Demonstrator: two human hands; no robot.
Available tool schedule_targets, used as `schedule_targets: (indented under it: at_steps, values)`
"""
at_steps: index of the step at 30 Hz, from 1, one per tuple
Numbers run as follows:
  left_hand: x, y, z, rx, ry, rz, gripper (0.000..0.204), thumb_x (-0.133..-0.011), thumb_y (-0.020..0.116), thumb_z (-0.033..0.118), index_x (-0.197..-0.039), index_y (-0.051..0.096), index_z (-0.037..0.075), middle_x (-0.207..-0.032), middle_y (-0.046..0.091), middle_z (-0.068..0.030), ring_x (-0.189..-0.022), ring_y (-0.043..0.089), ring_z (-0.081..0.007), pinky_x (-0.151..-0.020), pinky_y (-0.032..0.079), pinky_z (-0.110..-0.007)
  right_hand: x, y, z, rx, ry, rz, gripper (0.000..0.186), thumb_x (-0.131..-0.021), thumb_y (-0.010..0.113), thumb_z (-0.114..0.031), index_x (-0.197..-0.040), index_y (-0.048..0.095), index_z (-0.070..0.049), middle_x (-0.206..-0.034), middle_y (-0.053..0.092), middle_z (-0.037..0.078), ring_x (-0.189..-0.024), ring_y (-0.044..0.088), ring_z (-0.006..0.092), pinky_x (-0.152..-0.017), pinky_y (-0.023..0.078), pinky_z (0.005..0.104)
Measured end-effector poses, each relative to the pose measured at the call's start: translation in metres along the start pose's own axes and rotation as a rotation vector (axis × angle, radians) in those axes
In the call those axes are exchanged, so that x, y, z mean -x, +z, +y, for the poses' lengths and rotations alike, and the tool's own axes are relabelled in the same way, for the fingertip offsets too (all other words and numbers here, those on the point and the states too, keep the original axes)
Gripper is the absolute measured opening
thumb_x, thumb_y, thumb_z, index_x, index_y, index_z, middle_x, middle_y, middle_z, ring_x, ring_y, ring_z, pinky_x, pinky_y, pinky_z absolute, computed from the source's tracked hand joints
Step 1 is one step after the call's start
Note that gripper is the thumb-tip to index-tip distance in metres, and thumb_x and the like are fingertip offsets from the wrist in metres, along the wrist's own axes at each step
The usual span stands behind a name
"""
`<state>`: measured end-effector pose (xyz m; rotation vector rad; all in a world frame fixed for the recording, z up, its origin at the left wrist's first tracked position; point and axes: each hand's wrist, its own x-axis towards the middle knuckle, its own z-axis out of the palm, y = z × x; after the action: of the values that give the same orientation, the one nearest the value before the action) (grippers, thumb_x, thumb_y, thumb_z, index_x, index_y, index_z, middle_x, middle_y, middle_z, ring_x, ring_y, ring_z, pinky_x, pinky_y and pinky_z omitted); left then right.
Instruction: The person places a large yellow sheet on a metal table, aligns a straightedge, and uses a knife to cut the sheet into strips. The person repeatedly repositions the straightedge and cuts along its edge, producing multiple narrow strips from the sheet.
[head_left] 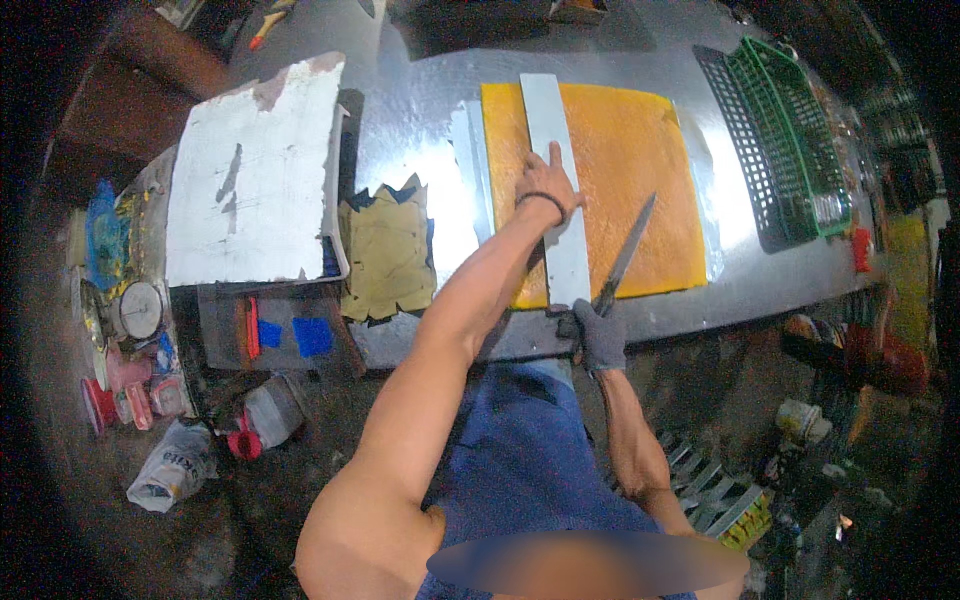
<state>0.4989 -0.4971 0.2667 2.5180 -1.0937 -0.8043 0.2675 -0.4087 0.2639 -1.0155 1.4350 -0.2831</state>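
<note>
Right grip point(603, 338) tight round knife point(633, 243), left grip point(547, 180) flat on strip point(567, 248), sheet's edge point(688, 190) apart from basket point(790, 150)

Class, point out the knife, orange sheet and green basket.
Knife point(631, 244), head view: middle of the blade.
Orange sheet point(622, 165), head view: its bare surface.
Green basket point(799, 140), head view: mesh side.

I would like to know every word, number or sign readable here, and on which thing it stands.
White plastic bag: dark printed lettering, which I do not copy out.
Round pale dial: any marks are too small to read.
I can make out no other text.
</note>
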Motion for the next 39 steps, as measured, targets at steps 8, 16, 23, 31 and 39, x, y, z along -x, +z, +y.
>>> schedule_targets:
  at_steps: [8, 16, 23, 31, 39]
  values:
    - [-0.011, -0.003, -0.006, 0.011, 0.045, -0.082, 0.122, -0.075, 0.086, 0.051, -0.162, 0.010, 0.012, -0.154, 0.027, -0.0353, -0.136, 0.047, -0.0464, -0.105, 0.049, -0.052, -0.006, -0.001, 0.005, -0.016, -0.140, -0.049, 0.016, -0.087, 0.070, -0.018, -0.087, 0.061, -0.005, -0.075, 0.064, 0.007, -0.058, 0.062, 0.0184, -0.050, 0.051, 0.0367]
    - [-0.014, -0.005, -0.011, 0.067, 0.079, -0.112, 0.120, -0.076, 0.085, 0.050, -0.162, 0.011, 0.011, -0.152, 0.030, -0.0398, -0.140, 0.040, -0.0507, -0.111, 0.043, -0.055, 0.001, 0.003, 0.001, -0.104, -0.012, 0.002, 0.018, -0.088, 0.070, -0.021, -0.083, 0.066, -0.004, -0.070, 0.066, 0.007, -0.056, 0.062, 0.0194, -0.050, 0.049, 0.0340]
    - [-0.014, -0.005, -0.011, 0.056, 0.080, -0.121, 0.120, -0.077, 0.085, 0.048, -0.162, 0.009, 0.011, -0.153, 0.027, -0.0413, -0.138, 0.042, -0.0521, -0.111, 0.044, -0.054, 0.014, 0.006, -0.016, -0.091, -0.038, -0.018, 0.019, -0.089, 0.070, -0.022, -0.084, 0.066, -0.005, -0.069, 0.064, 0.006, -0.058, 0.063, 0.0186, -0.049, 0.050, 0.0344]
    - [-0.017, -0.004, -0.010, 0.057, 0.063, -0.117, 0.121, -0.074, 0.088, 0.043, -0.162, 0.011, 0.013, -0.156, 0.024, -0.0370, -0.134, 0.051, -0.0458, -0.105, 0.051, -0.051, 0.003, 0.002, -0.005, -0.042, -0.115, -0.035, 0.017, -0.089, 0.070, -0.022, -0.085, 0.066, -0.006, -0.069, 0.064, 0.006, -0.058, 0.063, 0.0186, -0.049, 0.051, 0.0337]
    - [-0.016, -0.004, -0.007, -0.008, 0.057, -0.094, 0.119, -0.075, 0.088, 0.042, -0.162, 0.012, 0.013, -0.154, 0.029, -0.0362, -0.131, 0.053, -0.0456, -0.104, 0.052, -0.050, -0.004, -0.001, -0.005, 0.105, -0.120, -0.010, 0.018, -0.086, 0.069, -0.019, -0.085, 0.058, -0.005, -0.071, 0.060, 0.004, -0.057, 0.058, 0.0169, -0.049, 0.048, 0.0332]
